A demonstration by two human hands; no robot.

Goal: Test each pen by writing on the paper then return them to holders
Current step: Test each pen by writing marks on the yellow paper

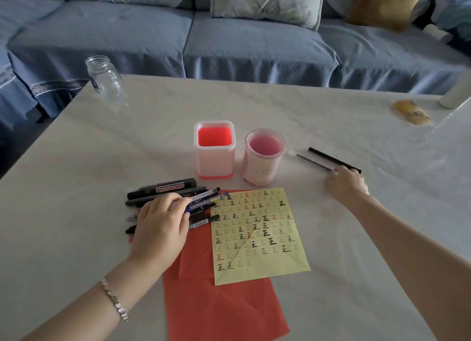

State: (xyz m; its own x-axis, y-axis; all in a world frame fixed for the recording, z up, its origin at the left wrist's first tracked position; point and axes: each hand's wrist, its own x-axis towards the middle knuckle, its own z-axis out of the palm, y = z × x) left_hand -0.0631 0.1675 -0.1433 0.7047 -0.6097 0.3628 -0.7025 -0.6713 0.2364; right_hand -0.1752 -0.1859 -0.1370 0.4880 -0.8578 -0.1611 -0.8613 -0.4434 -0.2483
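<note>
A pile of pens and markers, one marked WHITEBOARD, lies left of a yellow paper covered with written characters. My left hand rests on the pile, fingers curled round a blue-tipped pen. Behind the paper stand two holders with no pens in them: a square red-and-white holder and a round pink holder. To the right, my right hand touches the near ends of a black pen and a thin grey pen lying on the table; whether it grips them is unclear.
A red paper lies under the yellow one. An empty glass jar stands at the table's far left corner. A yellow packet and a white bottle sit at the far right. A blue sofa runs behind the table.
</note>
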